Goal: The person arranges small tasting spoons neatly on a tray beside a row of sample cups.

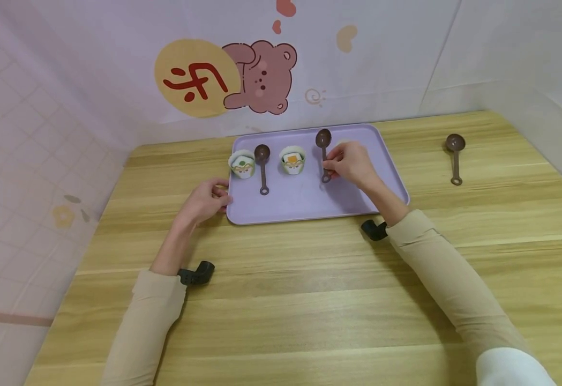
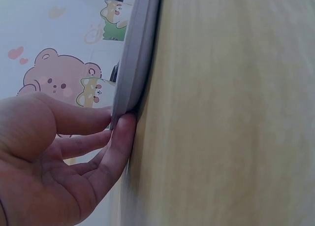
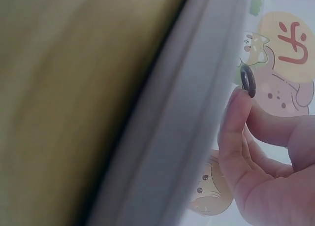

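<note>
The right hand (image 1: 353, 163) pinches a brown spoon (image 1: 323, 140) by its handle, bowl toward the wall (image 1: 387, 69). The left hand (image 1: 205, 201) grips the tray (image 1: 290, 202) by its rim.

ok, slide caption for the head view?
Left hand pinches a lilac tray by its edge; right hand pinches a brown spoon beside a decorated cup; another spoon lies on the table.

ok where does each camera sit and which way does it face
Head: on the head, facing forward and down at the purple rectangular tray; left hand and right hand show.
Left wrist: worn there, facing the left hand gripping the tray's edge.
Right wrist: worn there, facing the right hand pinching a brown round-bowled spoon.
Both wrist views share the pink printed bear.
</note>
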Action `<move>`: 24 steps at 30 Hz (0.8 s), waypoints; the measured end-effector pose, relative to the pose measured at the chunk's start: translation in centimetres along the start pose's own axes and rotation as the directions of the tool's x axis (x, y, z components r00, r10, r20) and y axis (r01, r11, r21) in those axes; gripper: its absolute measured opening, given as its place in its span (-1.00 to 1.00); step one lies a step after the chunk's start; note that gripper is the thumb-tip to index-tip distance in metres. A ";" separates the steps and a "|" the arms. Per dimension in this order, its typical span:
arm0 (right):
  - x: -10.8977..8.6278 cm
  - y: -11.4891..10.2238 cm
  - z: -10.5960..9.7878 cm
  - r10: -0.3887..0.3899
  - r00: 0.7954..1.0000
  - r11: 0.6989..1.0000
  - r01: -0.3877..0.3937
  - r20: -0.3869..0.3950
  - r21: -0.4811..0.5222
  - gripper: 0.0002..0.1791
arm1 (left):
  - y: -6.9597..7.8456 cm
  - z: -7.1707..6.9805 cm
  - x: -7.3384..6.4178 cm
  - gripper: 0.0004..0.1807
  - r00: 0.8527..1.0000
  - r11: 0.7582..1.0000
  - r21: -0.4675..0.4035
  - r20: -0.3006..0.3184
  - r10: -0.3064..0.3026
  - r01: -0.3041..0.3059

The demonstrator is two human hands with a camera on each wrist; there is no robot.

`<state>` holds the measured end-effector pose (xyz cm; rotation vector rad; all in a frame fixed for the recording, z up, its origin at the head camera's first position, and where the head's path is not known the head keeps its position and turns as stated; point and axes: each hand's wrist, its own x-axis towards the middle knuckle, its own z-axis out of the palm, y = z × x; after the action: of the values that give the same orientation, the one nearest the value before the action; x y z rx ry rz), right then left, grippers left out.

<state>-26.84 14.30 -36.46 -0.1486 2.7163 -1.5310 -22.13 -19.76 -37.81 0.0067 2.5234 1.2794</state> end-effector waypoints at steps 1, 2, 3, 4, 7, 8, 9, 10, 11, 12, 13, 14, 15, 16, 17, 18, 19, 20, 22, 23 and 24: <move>0.0 0.0 0.0 -0.003 1.000 1.000 0.003 0.003 -0.005 -0.84 | 0.0 0.0 0.0 -0.48 1.000 1.000 -0.001 0.000 0.000 0.000; 0.1 0.0 0.1 -0.006 1.000 1.000 0.006 0.006 -0.011 -0.84 | 0.1 0.0 0.0 -0.49 1.000 1.000 -0.002 0.000 0.000 0.000; 0.1 0.0 0.1 -0.009 1.000 1.000 0.009 0.008 -0.016 -0.85 | 0.1 0.0 0.0 -0.48 1.000 1.000 -0.002 0.001 0.000 0.000; 0.1 0.0 0.1 -0.013 1.000 1.000 0.014 0.009 -0.026 -0.85 | 0.1 0.0 0.0 -0.48 1.000 1.000 -0.002 0.001 0.000 0.000; 0.2 0.0 0.3 -0.025 0.999 0.999 0.026 0.022 -0.038 -0.85 | 0.1 0.1 0.0 -0.48 1.000 1.000 0.001 0.001 0.000 0.000; 0.2 0.0 0.3 -0.025 0.999 0.999 0.027 0.025 -0.044 -0.85 | 0.1 0.1 0.0 -0.49 1.000 1.000 -0.002 0.002 0.000 0.000; 0.2 0.0 0.4 -0.025 0.999 0.998 0.027 0.029 -0.050 -0.85 | 0.1 0.0 0.0 -0.49 1.000 1.000 -0.006 0.003 0.001 -0.001; 0.2 -0.1 0.4 -0.023 0.999 0.998 0.025 0.034 -0.058 -0.85 | 0.1 0.0 0.0 -0.49 1.000 1.000 -0.009 0.004 0.002 -0.002; 0.2 -0.1 0.5 -0.020 0.999 0.998 0.023 0.039 -0.062 -0.84 | 0.0 0.0 0.0 -0.49 1.000 1.000 -0.012 0.006 0.002 -0.002; 0.3 -0.1 0.5 -0.018 0.999 0.997 0.021 0.044 -0.071 -0.84 | 0.0 0.0 0.0 -0.49 1.000 1.000 -0.017 0.007 0.002 -0.002; 0.3 -0.1 0.6 -0.013 0.999 0.996 0.017 0.048 -0.083 -0.83 | 0.0 0.0 0.0 -0.49 1.000 1.000 -0.022 0.009 0.003 -0.003; 0.3 -0.1 0.6 -0.008 0.999 0.995 0.012 0.050 -0.097 -0.83 | 0.0 0.0 0.0 -0.49 1.000 1.000 -0.026 0.011 0.005 -0.004; 0.3 -0.1 0.6 -0.003 0.998 0.994 0.009 0.056 -0.108 -0.82 | 0.0 0.0 0.0 -0.49 1.000 1.000 -0.026 0.011 0.006 -0.006; 0.3 -0.2 0.6 0.002 0.998 0.993 0.006 0.061 -0.122 -0.82 | 0.0 0.0 0.0 -0.49 1.000 1.000 -0.027 0.010 0.006 -0.006; 0.3 -0.2 0.6 0.006 0.998 0.991 0.003 0.066 -0.135 -0.82 | 0.0 0.0 0.0 -0.49 1.000 1.000 -0.028 0.010 0.007 -0.006; 0.4 -0.2 0.6 0.009 0.997 0.989 0.001 0.070 -0.148 -0.82 | 0.0 0.0 0.0 -0.49 1.000 1.000 -0.030 0.010 0.008 -0.007; 0.4 -0.3 0.7 0.014 0.997 0.987 -0.002 0.075 -0.161 -0.82 | 0.0 0.0 0.0 -0.49 1.000 0.999 -0.031 0.009 0.008 -0.008; 0.4 -0.3 0.7 0.017 0.997 0.985 -0.004 0.078 -0.170 -0.82 | 0.0 0.0 0.0 -0.49 1.000 0.999 -0.031 0.009 0.010 -0.009; 0.4 -0.3 0.7 0.026 0.996 0.984 -0.011 0.086 -0.177 -0.82 | 0.0 0.0 0.0 -0.49 1.000 0.999 -0.033 0.010 0.009 -0.009; 0.4 -0.4 0.8 0.031 0.996 0.984 -0.015 0.088 -0.178 -0.82 | 0.0 -0.1 0.0 -0.48 1.000 0.999 -0.033 0.011 0.009 -0.009; 0.5 -0.4 0.8 0.035 0.995 0.983 -0.018 0.090 -0.183 -0.83 | 0.0 -0.1 0.0 -0.48 1.000 0.999 -0.033 0.011 0.009 -0.009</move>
<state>-27.24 13.39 -36.53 -0.1806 2.7680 -1.2346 -22.11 -19.82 -37.75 0.0179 2.4953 1.3210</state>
